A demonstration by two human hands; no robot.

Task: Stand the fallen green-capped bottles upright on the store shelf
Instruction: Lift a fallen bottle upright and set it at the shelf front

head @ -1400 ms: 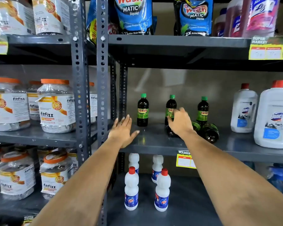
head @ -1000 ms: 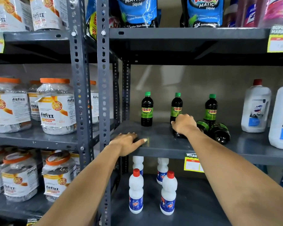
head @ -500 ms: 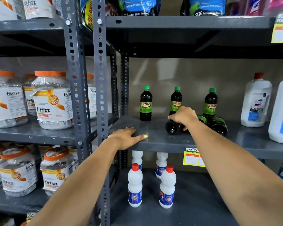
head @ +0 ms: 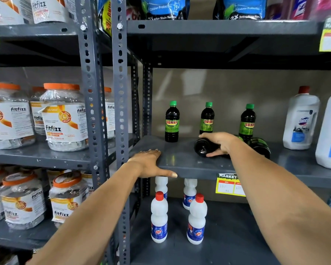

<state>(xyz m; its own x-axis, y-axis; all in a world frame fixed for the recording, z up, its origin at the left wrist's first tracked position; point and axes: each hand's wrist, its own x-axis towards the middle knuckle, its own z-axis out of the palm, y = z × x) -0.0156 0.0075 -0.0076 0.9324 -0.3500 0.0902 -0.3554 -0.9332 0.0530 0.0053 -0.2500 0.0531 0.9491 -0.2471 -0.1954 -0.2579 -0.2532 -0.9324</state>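
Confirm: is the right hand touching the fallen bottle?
Touching. The head view shows the right hand wrapped over the fallen bottle, thumb underneath.

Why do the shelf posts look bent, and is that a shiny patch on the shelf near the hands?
Head view: the wide-angle lens bows the grey uprights and stretches both forearms at the bottom. A pale sheen lies on the shelf between the left hand and the right hand, which grips a fallen bottle. The top right corner is blurred; the Sunny labels read sharply.

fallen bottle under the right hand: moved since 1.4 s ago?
Yes. The fallen bottle in the right hand has slid forward toward the shelf front edge, away from the upright bottles.
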